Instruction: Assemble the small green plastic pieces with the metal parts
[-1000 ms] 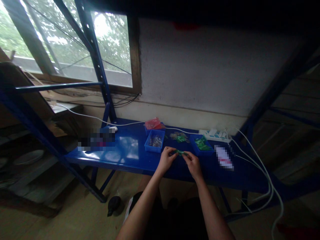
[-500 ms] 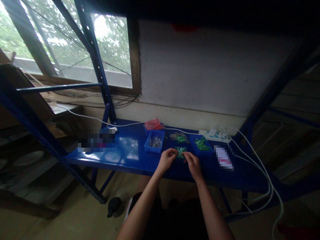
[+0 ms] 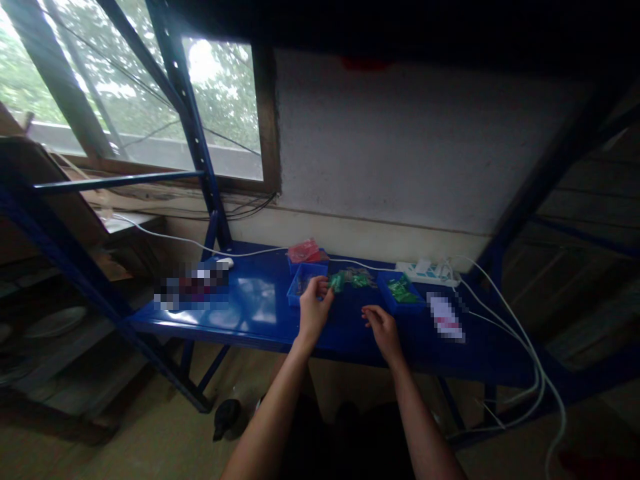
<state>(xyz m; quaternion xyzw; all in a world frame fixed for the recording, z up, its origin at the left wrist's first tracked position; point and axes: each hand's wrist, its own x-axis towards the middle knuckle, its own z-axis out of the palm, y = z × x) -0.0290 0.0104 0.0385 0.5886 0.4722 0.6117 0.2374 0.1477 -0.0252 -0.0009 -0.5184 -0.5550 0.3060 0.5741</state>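
My left hand (image 3: 313,308) has its fingers closed on the edge of a small green plastic packet (image 3: 337,283), at the right side of a blue bin (image 3: 291,293). Small greyish pieces lie in that bin, partly hidden by the hand. My right hand (image 3: 381,327) hovers over the blue tabletop (image 3: 345,337) with fingers loosely curled, their tips a little apart and nothing visible between them. Behind the hands lies a pile of green and greyish packets (image 3: 360,277). To the right, a second blue bin (image 3: 423,307) holds green packets (image 3: 401,289).
Red plastic packets (image 3: 303,251) rest on another blue container at the back. A white power strip (image 3: 428,271) with cables sits against the wall. Blurred-out items (image 3: 193,287) are at the left, and another (image 3: 445,317) at the right. Blue shelf posts (image 3: 193,133) frame the table.
My left hand has moved left and slightly away from me with the green packet, towards the blue bin. My right hand has let go of the packet and stayed nearly in place.
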